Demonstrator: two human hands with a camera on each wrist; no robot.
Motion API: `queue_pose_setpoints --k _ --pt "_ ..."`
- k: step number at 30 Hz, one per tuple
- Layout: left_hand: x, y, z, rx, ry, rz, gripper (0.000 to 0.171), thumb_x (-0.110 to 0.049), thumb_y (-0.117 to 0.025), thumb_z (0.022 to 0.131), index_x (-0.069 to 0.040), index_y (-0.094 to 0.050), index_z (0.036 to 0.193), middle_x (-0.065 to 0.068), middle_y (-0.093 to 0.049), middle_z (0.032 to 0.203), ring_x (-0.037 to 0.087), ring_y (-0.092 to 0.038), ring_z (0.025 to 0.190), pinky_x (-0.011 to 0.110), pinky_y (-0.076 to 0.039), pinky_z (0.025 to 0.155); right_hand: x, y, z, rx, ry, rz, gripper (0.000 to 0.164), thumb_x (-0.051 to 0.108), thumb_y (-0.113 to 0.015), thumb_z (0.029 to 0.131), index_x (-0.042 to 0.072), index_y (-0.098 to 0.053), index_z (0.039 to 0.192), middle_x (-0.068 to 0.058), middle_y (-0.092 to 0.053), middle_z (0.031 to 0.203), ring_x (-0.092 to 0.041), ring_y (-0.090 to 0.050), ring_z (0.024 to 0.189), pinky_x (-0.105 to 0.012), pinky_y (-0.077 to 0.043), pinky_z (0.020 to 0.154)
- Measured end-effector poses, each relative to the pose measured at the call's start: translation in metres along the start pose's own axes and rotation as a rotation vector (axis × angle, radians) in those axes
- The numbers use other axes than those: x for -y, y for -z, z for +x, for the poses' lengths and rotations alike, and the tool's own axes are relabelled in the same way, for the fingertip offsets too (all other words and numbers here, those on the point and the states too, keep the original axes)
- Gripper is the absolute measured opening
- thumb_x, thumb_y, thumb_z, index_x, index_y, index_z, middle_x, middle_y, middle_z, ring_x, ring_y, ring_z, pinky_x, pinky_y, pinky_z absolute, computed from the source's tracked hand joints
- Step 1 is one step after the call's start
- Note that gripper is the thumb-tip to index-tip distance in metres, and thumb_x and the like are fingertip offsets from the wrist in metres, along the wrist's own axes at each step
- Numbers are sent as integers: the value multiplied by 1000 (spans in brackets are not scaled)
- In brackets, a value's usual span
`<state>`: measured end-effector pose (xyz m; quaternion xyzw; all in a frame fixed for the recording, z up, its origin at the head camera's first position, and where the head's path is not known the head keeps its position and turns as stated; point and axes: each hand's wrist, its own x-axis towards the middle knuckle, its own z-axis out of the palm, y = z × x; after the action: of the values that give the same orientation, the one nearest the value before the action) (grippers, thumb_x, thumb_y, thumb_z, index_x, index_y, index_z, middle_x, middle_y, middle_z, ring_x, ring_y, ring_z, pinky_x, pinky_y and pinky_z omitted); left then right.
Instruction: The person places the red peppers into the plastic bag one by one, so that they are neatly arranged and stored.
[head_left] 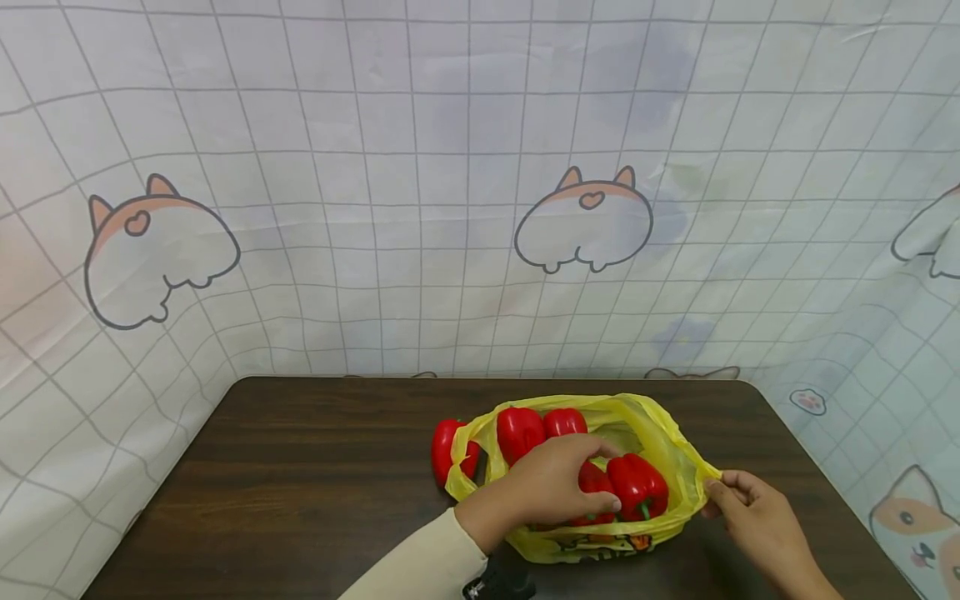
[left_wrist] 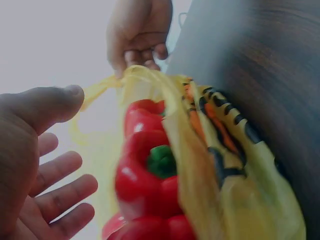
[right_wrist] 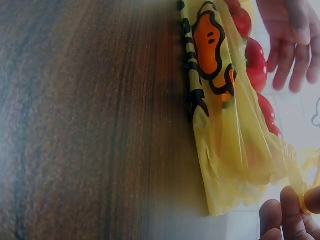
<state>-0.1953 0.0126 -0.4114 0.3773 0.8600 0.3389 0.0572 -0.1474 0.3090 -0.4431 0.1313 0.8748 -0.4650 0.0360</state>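
Note:
A yellow plastic bag point(head_left: 675, 462) with an orange and black print lies on the table, its mouth spread wide. Several red bell peppers point(head_left: 637, 487) are inside it. Above them is my left hand point(head_left: 551, 483), thumb and fingers apart; the left wrist view shows them beside a bell pepper point(left_wrist: 137, 192) with a green stem, holding nothing. My right hand point(head_left: 761, 517) pinches the bag's right rim between thumb and fingers. Another red bell pepper point(head_left: 442, 450) lies at the bag's left end, partly behind its handle. My left hand hides some of the peppers in the head view.
The dark wooden table point(head_left: 300, 483) extends to the left of the bag. A white grid-patterned curtain point(head_left: 435, 208) with cartoon animals hangs behind and along the sides. Below my left sleeve is a small black object point(head_left: 502, 582), partly cut off by the frame.

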Motion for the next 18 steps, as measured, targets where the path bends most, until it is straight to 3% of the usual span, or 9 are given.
queue_pose_setpoints --k 5,9,18 --pt "-1 18 -12 -24 7 -42 54 -40 -78 91 -23 -60 139 -16 -60 132 3 -57 117 24 -51 93 2 0 1 8 0 3 49 38 -53 107 -5 -56 129 -5 -72 90 -22 -60 80 -30 -51 63" --pt "1 32 -24 -80 41 -82 54 -41 -77 92 -23 -59 140 -11 -61 135 7 -57 120 28 -52 95 2 0 0 6 -5 10 49 38 -53 107 -5 -56 129 -6 -72 91 -23 -60 81 -31 -51 64" --pt "24 58 -48 -203 103 -142 51 -38 -78 92 -20 -61 136 -9 -63 131 19 -60 119 40 -55 94 2 1 -3 0 -6 6 48 37 -53 106 -5 -56 129 -5 -73 91 -24 -61 82 -30 -51 64"
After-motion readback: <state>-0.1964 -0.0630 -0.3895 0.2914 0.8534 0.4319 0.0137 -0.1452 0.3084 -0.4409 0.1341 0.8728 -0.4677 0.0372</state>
